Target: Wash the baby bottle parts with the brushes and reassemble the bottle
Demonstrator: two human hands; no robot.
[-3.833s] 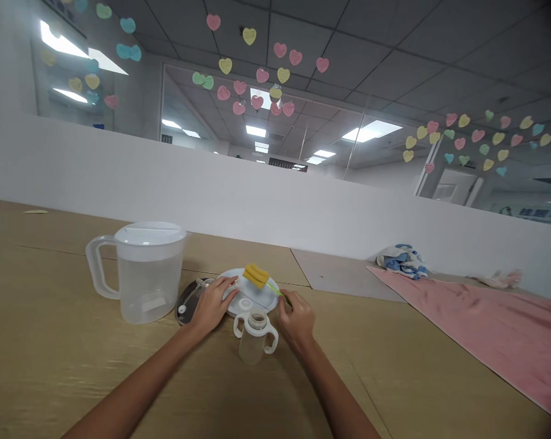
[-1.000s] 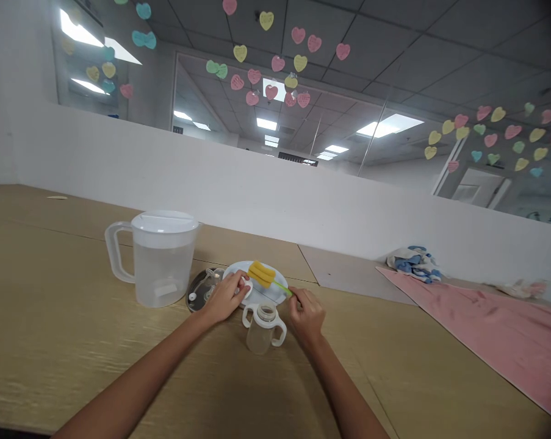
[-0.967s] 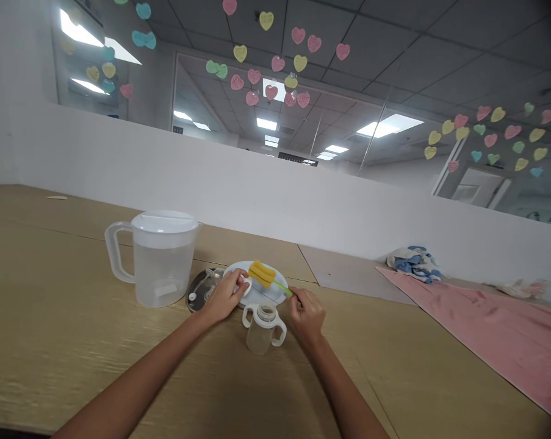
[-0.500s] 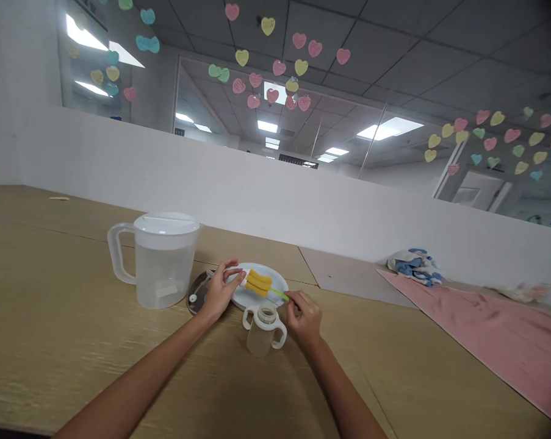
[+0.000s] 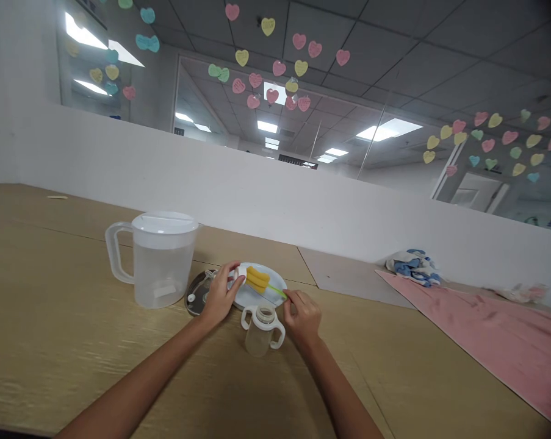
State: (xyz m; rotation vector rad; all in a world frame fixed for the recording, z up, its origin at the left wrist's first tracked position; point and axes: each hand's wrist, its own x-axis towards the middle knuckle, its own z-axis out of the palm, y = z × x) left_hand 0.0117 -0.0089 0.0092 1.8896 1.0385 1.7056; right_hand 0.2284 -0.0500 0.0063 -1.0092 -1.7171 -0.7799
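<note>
My left hand [image 5: 220,295] is closed around a white bottle cap [image 5: 240,274] above the near left side of a pale plate [image 5: 246,300]. Pinched in my right hand [image 5: 303,313] is the thin green handle of a sponge brush [image 5: 257,278]. Its ribbed yellow head meets the open side of the cap; how far it reaches inside is hidden. Just in front of the plate, between my forearms, a clear baby bottle [image 5: 258,339] with two white handles stands upright, its mouth uncovered. A dark round tray [image 5: 193,303] with small white parts lies left of my left hand.
A large translucent pitcher [image 5: 163,268] with a white lid stands at the left. A pink mat [image 5: 495,329] covers the right side, with a blue-and-white cloth [image 5: 413,267] at its far corner. A white wall [image 5: 257,183] rises behind the wooden table [image 5: 96,341].
The cap has turned in my left hand and shows more. The brush head has shifted slightly left against it. The bottle has stayed in place.
</note>
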